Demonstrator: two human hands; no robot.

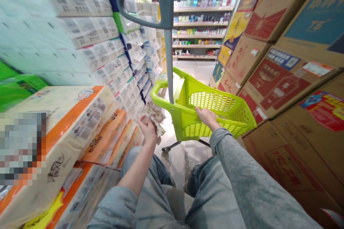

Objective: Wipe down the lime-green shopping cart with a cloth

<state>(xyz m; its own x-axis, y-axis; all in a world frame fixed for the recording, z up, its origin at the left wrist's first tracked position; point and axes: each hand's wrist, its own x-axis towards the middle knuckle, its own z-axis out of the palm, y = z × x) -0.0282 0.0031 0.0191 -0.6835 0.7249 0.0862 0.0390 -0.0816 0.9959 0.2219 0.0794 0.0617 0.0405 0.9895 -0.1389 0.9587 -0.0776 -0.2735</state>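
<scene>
Shop aisle (194,65), green basket (208,90), right fingers (198,110) around its near rim (185,109)

The lime-green perforated plastic shopping cart (179,120) stands right of centre, between white plastic-wrapped packs (103,57) stacked left and brown cardboard boxes (285,69) stacked right; long pale-edged shelves (200,36) stand behind, top centre.

Pretty much everything worn here is faded blue-grey tbh. Right sleeve (258,171) runs full length, kinda mottled like washed denim, and ends in a turned-back cuff (217,138). Left sleeve (114,205) looks like the same washed-out stuff but it's bunched way up, so that forearm (139,173) is bare. Jeans (215,195) are pale blue and pretty creased, lighter up top and a good bit darker lower down.
</scene>
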